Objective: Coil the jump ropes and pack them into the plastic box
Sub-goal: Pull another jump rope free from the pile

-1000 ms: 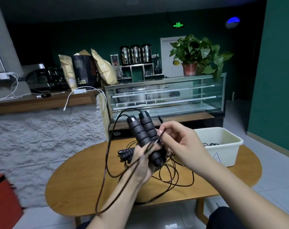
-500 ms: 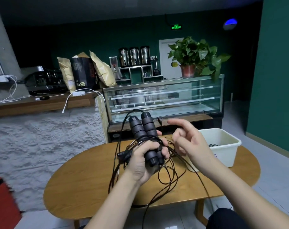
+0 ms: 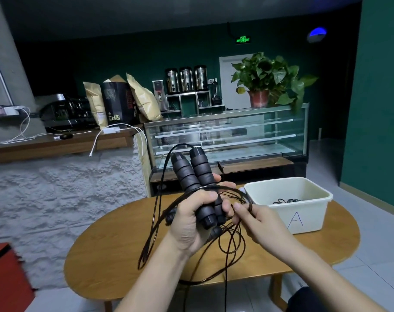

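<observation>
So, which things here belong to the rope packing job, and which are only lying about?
Job:
- jump rope handles, gripped by the left hand
- rope cord, pinched by the right hand
- white plastic box
- wooden table

Lying about:
- potted plant
- paper bags
- white cable
- glass display case

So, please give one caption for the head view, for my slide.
Left hand grips two jump-rope handles while right hand pinches the cord.

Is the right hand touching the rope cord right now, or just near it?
Touching. The head view shows the right hand with its fingers closed round the black cord beside the handles, which the left hand grips.
</observation>
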Demonstrator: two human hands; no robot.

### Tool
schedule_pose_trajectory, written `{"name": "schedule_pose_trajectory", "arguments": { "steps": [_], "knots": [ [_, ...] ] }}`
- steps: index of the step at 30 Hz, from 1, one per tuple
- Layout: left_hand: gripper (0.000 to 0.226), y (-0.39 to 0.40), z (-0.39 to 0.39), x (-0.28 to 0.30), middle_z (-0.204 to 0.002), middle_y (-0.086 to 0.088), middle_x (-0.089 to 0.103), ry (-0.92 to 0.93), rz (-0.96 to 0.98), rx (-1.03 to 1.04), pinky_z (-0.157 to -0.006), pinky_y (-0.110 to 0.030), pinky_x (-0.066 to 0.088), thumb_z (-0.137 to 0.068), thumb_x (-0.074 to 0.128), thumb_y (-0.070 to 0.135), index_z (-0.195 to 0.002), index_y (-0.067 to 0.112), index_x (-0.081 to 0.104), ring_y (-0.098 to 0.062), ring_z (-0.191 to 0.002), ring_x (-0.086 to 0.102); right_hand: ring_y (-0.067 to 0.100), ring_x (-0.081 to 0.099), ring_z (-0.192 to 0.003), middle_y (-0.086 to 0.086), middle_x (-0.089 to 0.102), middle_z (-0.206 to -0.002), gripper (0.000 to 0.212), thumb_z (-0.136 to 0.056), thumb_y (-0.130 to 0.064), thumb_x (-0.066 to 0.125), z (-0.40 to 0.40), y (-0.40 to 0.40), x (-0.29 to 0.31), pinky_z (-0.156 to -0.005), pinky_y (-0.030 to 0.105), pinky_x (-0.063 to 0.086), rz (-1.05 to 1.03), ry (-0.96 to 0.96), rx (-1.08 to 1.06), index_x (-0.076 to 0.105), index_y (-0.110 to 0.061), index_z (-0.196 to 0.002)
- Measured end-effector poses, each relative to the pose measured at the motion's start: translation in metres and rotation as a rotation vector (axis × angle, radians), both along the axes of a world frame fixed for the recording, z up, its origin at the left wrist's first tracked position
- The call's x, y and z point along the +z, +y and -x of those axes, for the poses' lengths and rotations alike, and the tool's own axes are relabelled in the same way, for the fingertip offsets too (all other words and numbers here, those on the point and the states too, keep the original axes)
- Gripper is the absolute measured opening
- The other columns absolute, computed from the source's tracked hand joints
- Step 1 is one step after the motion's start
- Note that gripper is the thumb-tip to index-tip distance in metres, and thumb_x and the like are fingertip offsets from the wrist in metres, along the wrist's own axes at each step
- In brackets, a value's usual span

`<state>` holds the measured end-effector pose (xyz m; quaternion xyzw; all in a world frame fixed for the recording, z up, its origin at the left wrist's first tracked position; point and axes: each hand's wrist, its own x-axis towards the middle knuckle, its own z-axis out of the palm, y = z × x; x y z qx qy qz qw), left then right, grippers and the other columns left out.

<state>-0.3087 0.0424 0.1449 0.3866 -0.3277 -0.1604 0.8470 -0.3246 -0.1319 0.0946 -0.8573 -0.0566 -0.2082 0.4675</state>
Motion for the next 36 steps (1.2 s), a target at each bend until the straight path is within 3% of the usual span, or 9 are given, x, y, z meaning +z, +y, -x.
{"name": "schedule_pose_trajectory", "arguments": {
  "steps": [4, 6, 9, 16, 21, 24, 27, 31, 36],
  "knots": [
    [0.051, -0.006, -0.006, -0.016, -0.101, -0.031, 0.057, 0.02, -0.114, 0.103, -0.067, -0.037, 0.048, -0.073, 0.07, 0.011, -0.12, 0.0, 0.057, -0.027, -0.064, 0.058, 0.007, 0.051, -0.051, -0.005, 0.058, -0.056, 0.034, -0.098, -0.05, 0.051, 0.005, 0.0, 0.021, -0.053, 0.026, 0.037, -0.107, -0.121, 0.017, 0.071, -0.028, -0.081],
    [0.049, -0.009, -0.005, -0.023, -0.088, -0.028, 0.061, 0.023, -0.149, 0.132, -0.066, -0.036, 0.049, -0.071, 0.071, 0.014, -0.116, 0.0, 0.057, -0.027, -0.061, 0.057, 0.01, 0.057, -0.058, -0.006, 0.064, -0.062, 0.033, -0.099, -0.048, 0.053, 0.013, 0.003, 0.036, -0.057, 0.029, 0.043, -0.099, -0.201, 0.025, 0.072, -0.026, -0.086],
    [0.049, -0.014, 0.002, -0.03, -0.069, -0.02, 0.058, 0.018, -0.192, 0.099, -0.063, -0.035, 0.052, -0.068, 0.072, 0.014, -0.112, -0.001, 0.058, -0.028, -0.059, 0.056, 0.008, 0.049, -0.046, -0.006, 0.058, -0.051, 0.03, -0.097, -0.04, 0.057, 0.027, 0.01, 0.058, -0.05, 0.027, 0.04, -0.252, -0.258, 0.102, 0.068, -0.018, -0.08],
    [0.027, -0.024, 0.016, -0.035, -0.087, -0.021, 0.059, 0.041, -0.167, 0.005, -0.063, -0.036, 0.051, -0.071, 0.069, 0.01, -0.098, 0.005, 0.069, -0.028, -0.06, 0.056, 0.021, 0.051, -0.048, 0.012, 0.055, -0.062, 0.015, -0.09, -0.029, 0.067, 0.046, 0.013, 0.076, -0.047, 0.034, 0.045, -0.298, -0.273, 0.232, 0.07, -0.018, -0.1],
    [0.039, -0.025, 0.026, -0.031, -0.087, -0.018, 0.055, 0.166, -0.071, -0.154, -0.059, -0.035, 0.048, -0.07, 0.067, 0.011, -0.106, 0.0, 0.059, -0.023, -0.057, 0.052, 0.012, 0.062, -0.064, 0.009, 0.05, -0.073, 0.028, -0.093, -0.02, 0.066, 0.054, -0.001, 0.05, -0.065, 0.02, 0.049, -0.285, -0.261, 0.199, 0.062, -0.024, -0.121],
    [0.039, -0.023, 0.028, -0.024, -0.086, -0.015, 0.054, 0.209, 0.004, -0.227, -0.058, -0.033, 0.046, -0.073, 0.063, 0.01, -0.111, 0.0, 0.056, -0.02, -0.058, 0.051, 0.006, 0.064, -0.083, -0.006, 0.062, -0.084, 0.033, -0.093, -0.043, 0.064, 0.063, -0.005, 0.024, -0.076, 0.015, 0.045, -0.266, -0.167, 0.214, 0.063, -0.026, -0.121],
    [0.04, -0.021, 0.028, -0.019, -0.091, -0.015, 0.053, 0.24, 0.049, -0.282, -0.059, -0.032, 0.047, -0.079, 0.058, 0.01, -0.118, 0.004, 0.051, -0.019, -0.06, 0.05, 0.006, 0.061, -0.087, -0.007, 0.07, -0.099, 0.043, -0.084, -0.061, 0.056, 0.066, -0.007, 0.0, -0.073, 0.011, 0.042, -0.235, -0.056, 0.27, 0.067, -0.034, -0.116],
    [0.04, -0.02, 0.026, -0.014, -0.094, -0.014, 0.051, 0.249, 0.062, -0.327, -0.061, -0.031, 0.045, -0.078, 0.063, 0.01, -0.116, 0.004, 0.053, -0.018, -0.061, 0.049, 0.027, 0.056, -0.09, 0.014, 0.06, -0.097, 0.033, -0.081, -0.056, 0.068, 0.061, -0.01, -0.021, -0.082, 0.035, 0.042, -0.162, 0.022, 0.279, 0.074, -0.029, -0.098],
    [0.039, -0.02, 0.028, -0.015, -0.097, -0.018, 0.056, 0.25, 0.043, -0.306, -0.06, -0.033, 0.046, -0.077, 0.06, 0.01, -0.115, 0.002, 0.058, -0.019, -0.06, 0.051, 0.011, 0.055, -0.082, 0.01, 0.056, -0.087, 0.022, -0.094, -0.044, 0.061, 0.05, -0.013, -0.028, -0.076, 0.024, 0.04, -0.032, 0.02, 0.158, 0.073, -0.032, -0.081]
  ]
}}
